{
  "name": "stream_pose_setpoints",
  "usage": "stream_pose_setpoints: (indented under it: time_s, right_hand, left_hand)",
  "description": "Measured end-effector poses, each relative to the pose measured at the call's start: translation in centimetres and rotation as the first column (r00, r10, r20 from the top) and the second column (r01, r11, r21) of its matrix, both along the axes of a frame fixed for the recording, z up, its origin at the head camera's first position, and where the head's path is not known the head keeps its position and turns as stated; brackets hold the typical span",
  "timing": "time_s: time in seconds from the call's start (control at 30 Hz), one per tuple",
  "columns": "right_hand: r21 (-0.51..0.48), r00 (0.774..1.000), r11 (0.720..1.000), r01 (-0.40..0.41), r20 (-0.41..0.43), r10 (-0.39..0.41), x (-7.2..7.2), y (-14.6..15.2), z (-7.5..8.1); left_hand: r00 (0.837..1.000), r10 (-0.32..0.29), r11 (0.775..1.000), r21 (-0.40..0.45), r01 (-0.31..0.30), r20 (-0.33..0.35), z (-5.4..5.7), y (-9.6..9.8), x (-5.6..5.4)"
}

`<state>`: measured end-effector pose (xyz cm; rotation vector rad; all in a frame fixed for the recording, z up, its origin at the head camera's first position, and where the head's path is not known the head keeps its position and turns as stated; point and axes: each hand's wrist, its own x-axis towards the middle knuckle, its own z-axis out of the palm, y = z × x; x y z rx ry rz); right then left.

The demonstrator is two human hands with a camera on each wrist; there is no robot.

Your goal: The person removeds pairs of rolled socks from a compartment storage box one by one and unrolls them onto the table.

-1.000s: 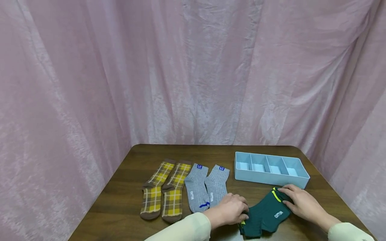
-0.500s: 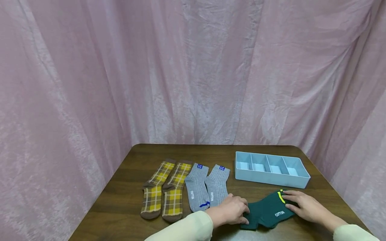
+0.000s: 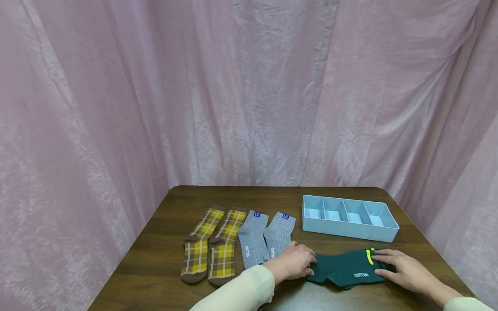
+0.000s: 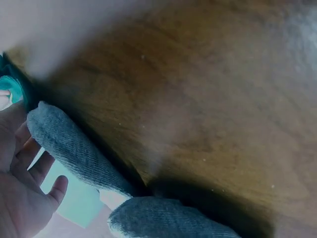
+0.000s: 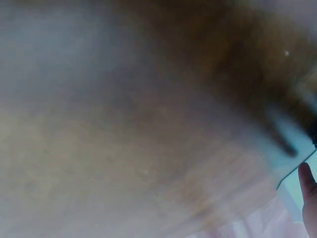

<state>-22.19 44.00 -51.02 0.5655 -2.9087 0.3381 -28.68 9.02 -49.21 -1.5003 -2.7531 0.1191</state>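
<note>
Dark green socks [image 3: 342, 268], marked COTTON with a yellow stripe near the cuff, lie nearly level across the table's front right, one on top of the other. My left hand [image 3: 293, 261] grips their left end, its fingertips partly hidden. At the cuff end, my right hand [image 3: 404, 270] holds the fabric between fingers and thumb. In the left wrist view, green fabric [image 4: 22, 89] shows at the fingertips, with grey socks [image 4: 74, 141] beside the hand. Only one digit of the right hand [image 5: 309, 193] shows at the edge of the blurred right wrist view.
A light blue box [image 3: 350, 229] with several compartments stands behind the green socks. Two grey socks [image 3: 253, 239] lie just left of my left hand, which overlaps one. Farther left are two yellow-and-brown plaid socks [image 3: 200, 248]. A pink curtain [image 3: 249, 108] hangs behind the wooden table [image 3: 163, 242].
The green socks have turned from slanting to nearly level: their left end moved up and the cuff moved right and down. Both hands moved along with them.
</note>
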Motion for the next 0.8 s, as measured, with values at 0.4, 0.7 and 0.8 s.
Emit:
stream_pose_setpoints:
  time_s: [0.4, 0.7, 0.8]
  right_hand:
    - [-0.052, 0.981, 0.999, 0.009, -0.191, -0.019, -0.1, -0.4, 0.4]
    - [-0.026, 1.0, 1.0, -0.016, -0.013, 0.016, -0.4, -0.1, 0.1]
    - [-0.038, 1.0, 0.999, 0.004, 0.027, -0.003, -0.4, -0.1, 0.0]
  left_hand:
    - [0.98, 0.166, 0.985, 0.06, -0.161, -0.106, -0.3, 0.6, -0.4]
    - [0.968, 0.205, 0.978, -0.006, -0.208, -0.143, -0.2, 2.3, 0.8]
    - [0.959, 0.228, 0.971, -0.034, -0.237, -0.169, -0.4, 2.5, 0.6]
